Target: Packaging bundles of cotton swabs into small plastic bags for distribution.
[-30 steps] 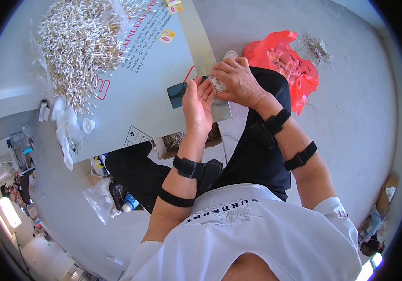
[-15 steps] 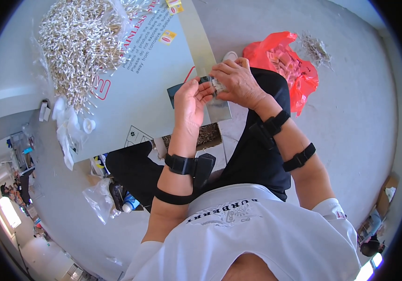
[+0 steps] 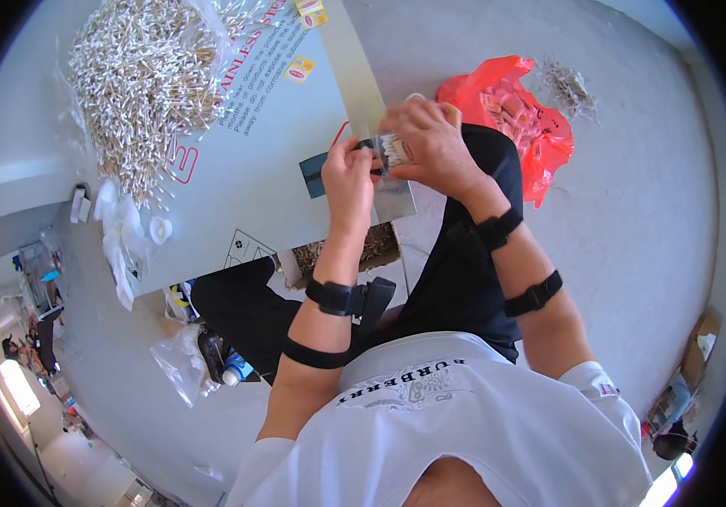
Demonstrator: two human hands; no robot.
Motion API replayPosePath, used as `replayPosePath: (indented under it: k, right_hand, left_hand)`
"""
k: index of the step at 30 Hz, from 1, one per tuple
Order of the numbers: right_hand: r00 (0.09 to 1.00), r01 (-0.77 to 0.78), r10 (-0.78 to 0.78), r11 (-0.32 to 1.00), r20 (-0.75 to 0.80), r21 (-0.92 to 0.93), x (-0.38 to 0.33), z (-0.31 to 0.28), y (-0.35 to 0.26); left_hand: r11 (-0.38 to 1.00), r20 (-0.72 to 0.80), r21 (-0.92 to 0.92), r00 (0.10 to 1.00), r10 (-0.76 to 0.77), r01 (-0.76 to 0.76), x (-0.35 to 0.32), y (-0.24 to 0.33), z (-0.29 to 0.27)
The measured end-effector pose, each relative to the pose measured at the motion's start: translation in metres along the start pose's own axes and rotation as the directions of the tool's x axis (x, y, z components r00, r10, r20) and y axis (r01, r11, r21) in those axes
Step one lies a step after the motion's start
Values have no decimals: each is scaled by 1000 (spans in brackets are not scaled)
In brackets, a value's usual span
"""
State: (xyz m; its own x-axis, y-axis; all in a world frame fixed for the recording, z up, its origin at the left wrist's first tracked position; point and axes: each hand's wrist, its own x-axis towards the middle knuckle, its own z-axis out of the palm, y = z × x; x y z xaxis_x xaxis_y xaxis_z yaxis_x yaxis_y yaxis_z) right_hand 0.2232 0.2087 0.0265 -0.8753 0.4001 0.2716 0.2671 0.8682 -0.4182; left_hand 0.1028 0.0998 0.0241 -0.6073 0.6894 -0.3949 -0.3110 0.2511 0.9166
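Your right hand [image 3: 439, 152] held the small clear pack of swabs [image 3: 392, 150] just above the near right corner of the table [image 3: 245, 190], its thumb below the pack and its fingers curled over the top. Motion blurred those fingers, so their pressure could not be judged. Your left hand [image 3: 349, 188] was at the pack's other end, thumb and fingers drawn narrow there; whether they pinched the film or only rested against it, you could not tell.

The thin pack probably called for a light, even hold — enough to steady it without bending the sticks. Keeping both wrists low and the two ends level seemed wise, since a tilt could have spilled swabs. The loose swab pile [image 3: 147, 93] lay well apart, at the table's far left — safely clear of your elbows.
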Motion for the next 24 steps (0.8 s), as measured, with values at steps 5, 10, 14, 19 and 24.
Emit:
replayPosePath:
  k: [5, 10, 14, 19, 24]
  right_hand:
    - [436, -99, 895, -53, 91, 994, -35, 34, -4]
    - [509, 42, 767, -476, 391, 879, -41, 38, -20]
    - [474, 31, 782, -474, 405, 880, -40, 48, -22]
    - [455, -9, 806, -421, 378, 907, -37, 45, -24]
    - [458, -160, 857, -182, 236, 970, -32, 46, -15]
  left_hand:
    - [327, 389, 679, 700, 598, -657, -19, -21, -1]
    - [21, 568, 789, 742, 356, -614, -29, -20, 8]
    - [74, 517, 810, 767, 380, -582, -24, -24, 16]
    - [137, 509, 792, 768, 390, -594, -26, -25, 17]
    - [148, 522, 760, 731, 440, -632, -18, -24, 11]
